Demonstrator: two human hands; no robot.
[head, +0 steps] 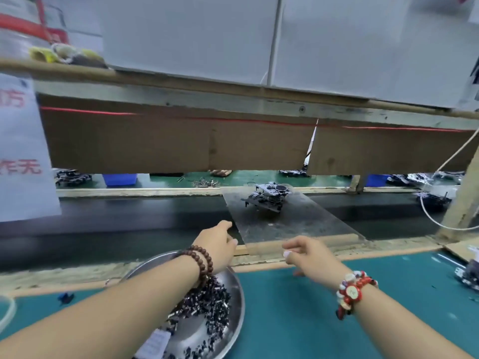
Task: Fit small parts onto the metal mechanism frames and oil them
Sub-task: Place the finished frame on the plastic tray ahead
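Observation:
A metal mechanism frame (pixel 267 197) lies on a clear, scuffed plastic plate (pixel 298 224) that bridges the dark conveyor belt. My left hand (pixel 220 242) reaches toward the plate's near left corner with loosely curled fingers and holds nothing that I can see. My right hand (pixel 308 251) hovers over the wooden rail at the plate's near edge, fingers curled, apparently empty. A round steel dish (pixel 233 330) with several small black parts sits under my left forearm.
A dark conveyor belt (pixel 116 224) runs left to right behind the wooden rail (pixel 311 242). A green mat (pixel 298 320) covers the bench. Another frame (pixel 469 274) lies at the right edge. A shelf with cardboard hangs overhead. A white cable (pixel 440 221) loops at right.

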